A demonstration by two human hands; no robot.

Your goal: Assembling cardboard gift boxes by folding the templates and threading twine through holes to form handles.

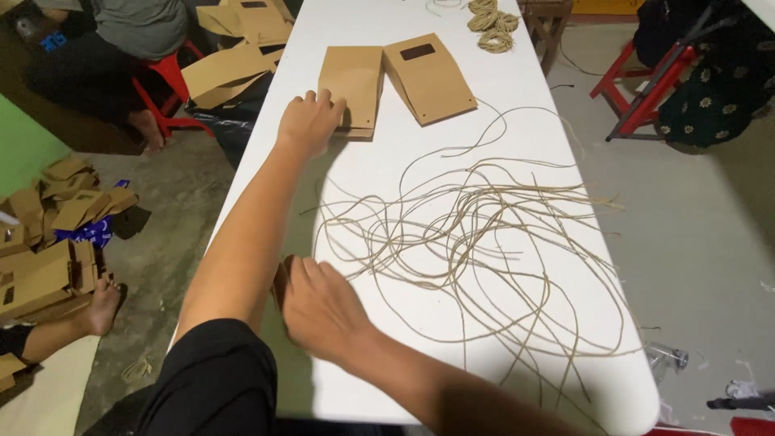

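Looking down on a long white table (565, 379), taken here as the landmark. At the table's near left edge: right hand (323, 311) lying palm-down, fingers loosely spread and pointing toward the edge, seeming to be touching a small brown piece (280, 282) poking out beneath them; whether gripping it or just pressing, cannot tell. Just right of that hand, sprawling across the table's middle: a loose tangle of tan twine strands (476, 234), looping and crossing, some trailing off the near end. Farther up the table's left side: left hand (309, 121) reaching out on a straight arm, fingers curled narrow, resting on the near left corner of a flat brown paper bag (353, 81); clamping or only pressing, cannot tell. Lying just right of that bag and touching its edge: a second brown paper bag (429, 78), tilted, showing a dark rectangular window. At the table's far end: coiled bundles of twine (492, 24). Off the table's left side, on the floor: stacks of folded brown cardboard pieces (48, 242), another person's bare foot (101, 307), and farther back a red stool (169, 81) with a seated person. Off the table's right side: a red-framed chair (646, 89).
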